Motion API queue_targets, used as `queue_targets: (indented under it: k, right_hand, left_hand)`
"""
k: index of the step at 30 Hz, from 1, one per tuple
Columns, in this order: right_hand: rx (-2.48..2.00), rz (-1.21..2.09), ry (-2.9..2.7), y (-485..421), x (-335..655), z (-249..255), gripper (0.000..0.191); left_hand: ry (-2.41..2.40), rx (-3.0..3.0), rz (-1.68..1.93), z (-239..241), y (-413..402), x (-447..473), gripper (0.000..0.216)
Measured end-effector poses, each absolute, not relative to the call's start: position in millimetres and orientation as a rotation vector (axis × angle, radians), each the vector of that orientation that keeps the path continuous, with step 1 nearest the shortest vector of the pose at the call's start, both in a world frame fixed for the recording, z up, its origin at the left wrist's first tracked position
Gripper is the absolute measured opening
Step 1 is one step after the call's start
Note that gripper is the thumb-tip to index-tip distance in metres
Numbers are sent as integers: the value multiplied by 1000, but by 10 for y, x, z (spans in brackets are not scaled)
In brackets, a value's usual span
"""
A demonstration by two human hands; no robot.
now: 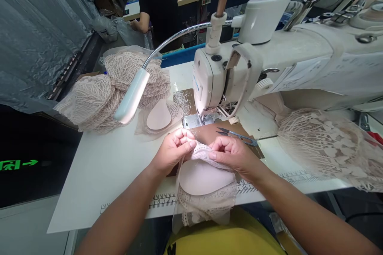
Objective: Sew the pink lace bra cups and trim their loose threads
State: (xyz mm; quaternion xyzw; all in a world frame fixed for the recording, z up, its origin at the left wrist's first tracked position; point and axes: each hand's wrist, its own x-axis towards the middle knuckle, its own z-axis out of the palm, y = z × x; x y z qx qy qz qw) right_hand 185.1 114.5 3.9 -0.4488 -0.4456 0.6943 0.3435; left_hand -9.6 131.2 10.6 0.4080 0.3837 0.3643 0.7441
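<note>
Between both hands, close to the table's front edge, is a pale pink lace bra cup piece [206,177] with a smooth oval pad showing. My left hand [176,147] pinches the upper left of its lace edge between thumb and fingers. My right hand [230,153] grips the same edge a little to the right. The lower lace hangs over the table edge. Just behind my right hand lie thread snips [239,136] on a brown plate. The sewing machine's needle area [203,118] is beyond the hands, apart from the lace.
Stacked lace pieces [134,79] lie at the back left, near a single padded cup [159,115]. A lamp [133,95] overhangs the left side. More lace [326,143] spreads at the right. Another person [160,6] sits behind. A ruler strip [163,199] runs along the front edge.
</note>
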Motion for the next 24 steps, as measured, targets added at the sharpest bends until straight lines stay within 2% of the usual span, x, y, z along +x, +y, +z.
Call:
queue_targets:
  k: [24]
  right_hand:
    - [-1153,1853,-1069,1127,1812,103,31]
  left_hand:
    - [837,951,794,96,1320,-114,33]
